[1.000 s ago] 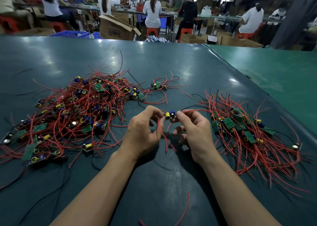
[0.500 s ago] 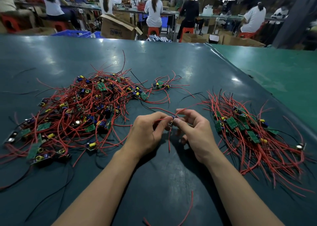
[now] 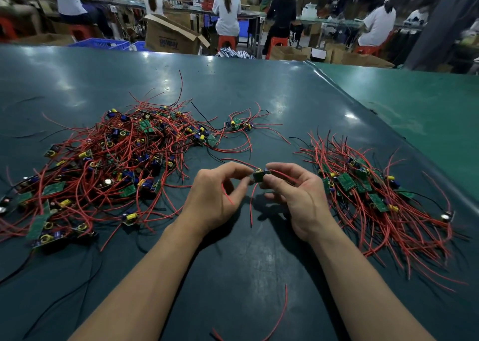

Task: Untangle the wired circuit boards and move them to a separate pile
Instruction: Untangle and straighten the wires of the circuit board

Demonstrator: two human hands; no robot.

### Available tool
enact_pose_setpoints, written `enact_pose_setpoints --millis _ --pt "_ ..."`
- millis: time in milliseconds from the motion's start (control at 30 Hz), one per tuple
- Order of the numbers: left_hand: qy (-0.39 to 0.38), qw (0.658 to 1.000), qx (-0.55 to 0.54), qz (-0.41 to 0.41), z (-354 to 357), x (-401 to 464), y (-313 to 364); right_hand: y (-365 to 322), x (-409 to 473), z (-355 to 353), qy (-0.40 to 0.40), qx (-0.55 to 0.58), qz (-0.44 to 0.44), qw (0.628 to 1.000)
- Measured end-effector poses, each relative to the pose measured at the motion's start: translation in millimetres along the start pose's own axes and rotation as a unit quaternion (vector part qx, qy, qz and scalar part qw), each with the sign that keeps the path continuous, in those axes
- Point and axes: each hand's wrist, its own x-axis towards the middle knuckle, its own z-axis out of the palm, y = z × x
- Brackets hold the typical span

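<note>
A big tangled heap of green circuit boards with red wires (image 3: pixel 108 164) lies on the left of the dark table. A smaller, looser pile of boards (image 3: pixel 375 198) lies on the right. Between them, above the table, my right hand (image 3: pixel 293 198) pinches one small board (image 3: pixel 260 175) with a yellow part on top. Red wires trail down from it. My left hand (image 3: pixel 215 195) pinches one of its red wires beside the board, fingers curled.
A small separate cluster of boards (image 3: pixel 237 126) lies behind my hands. A loose red wire (image 3: pixel 281 312) lies near the table's front edge. A green table (image 3: pixel 414 102) adjoins on the right. Seated workers and cardboard boxes (image 3: pixel 171 36) fill the background.
The board has turned in my fingers, so its yellow part shows on top again. My hands stay in the same spot between the piles.
</note>
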Motion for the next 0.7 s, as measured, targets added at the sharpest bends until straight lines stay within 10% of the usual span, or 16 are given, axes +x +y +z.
enact_pose_setpoints --millis 300,533,700 --pt "0.032 0.981 0.151 -0.114 2 4 -2 -36 -5 -12 0.079 0.144 -0.053 0.985" --pt "0.024 0.979 0.176 -0.1 5 5 -3 -79 57 42 0.0 0.028 0.004 1.0" --pt "0.003 0.974 0.209 -0.091 8 7 -6 -71 112 87 0.163 0.167 0.133 0.963"
